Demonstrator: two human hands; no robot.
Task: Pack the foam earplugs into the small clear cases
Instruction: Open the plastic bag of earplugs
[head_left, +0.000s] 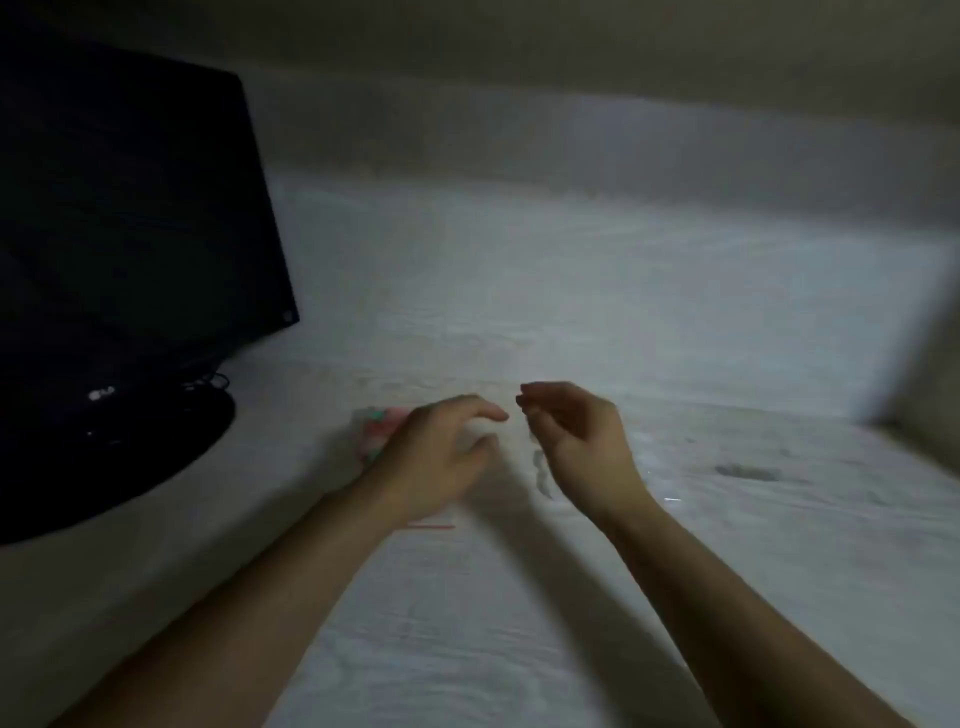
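Reaching forward over the pale, wood-grained counter (519, 623), both bare forearms entering from the near edge. Hovering mid-counter: left hand (436, 457), fingers spread and loosely curled, released, gripping nothing visible. Hovering just beside it, apart: right hand (582, 441), thumb and forefinger nearly pinched together; whether something tiny sits in that grip, cannot tell through the blur.

Lying under and just beyond the left hand, toward the counter's left side: a clear plastic bag with a thin red strip (431, 526), holding a small heap of pink and green foam earplugs (376, 431). Glinting faintly below the right wrist and toward the right edge: what may be the small clear cases (540, 470), too blurred to count or to judge as filled.

Standing at the far left corner: a black monitor on a round base (130, 234).

Judging progress: seemingly early, most earplugs remaining bagged, no packed case showing.
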